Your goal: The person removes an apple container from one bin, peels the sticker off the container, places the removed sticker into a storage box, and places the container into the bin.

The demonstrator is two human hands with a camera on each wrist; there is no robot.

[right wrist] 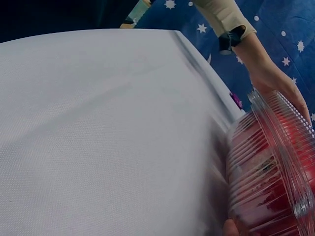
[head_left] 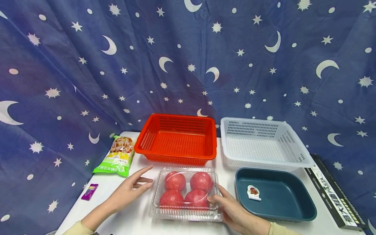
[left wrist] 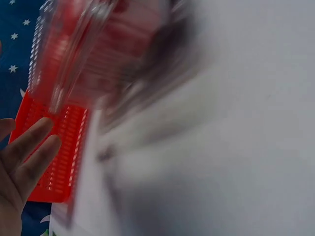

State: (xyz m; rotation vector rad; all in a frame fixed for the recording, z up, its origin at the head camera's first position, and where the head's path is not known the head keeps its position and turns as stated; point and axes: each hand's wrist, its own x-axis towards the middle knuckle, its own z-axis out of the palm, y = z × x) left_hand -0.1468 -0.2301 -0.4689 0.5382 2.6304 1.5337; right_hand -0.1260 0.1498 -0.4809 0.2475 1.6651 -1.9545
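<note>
A clear plastic clamshell box point(head_left: 188, 213) of red apples point(head_left: 175, 181) is in front of me in the head view. My right hand point(head_left: 232, 210) grips its right side, thumb over the lid's edge and other fingers lower down the side. Off the box's left side is my left hand point(head_left: 132, 191), fingers spread and holding nothing. The left wrist view shows those spread fingers point(left wrist: 37, 155) beside the blurred box point(left wrist: 64, 73). Seen from the right wrist, the box point(right wrist: 261, 172) has ribbed walls and is raised at a tilt above the white table.
Behind the box stand a red basket point(head_left: 176, 158) and a white basket point(head_left: 264, 163). A dark teal tray point(head_left: 282, 195) with a small white item point(head_left: 253, 192) is at right, beside a black pasta box point(head_left: 332, 192). Leftward lie a green food bag point(head_left: 117, 156) and purple packet point(head_left: 89, 192).
</note>
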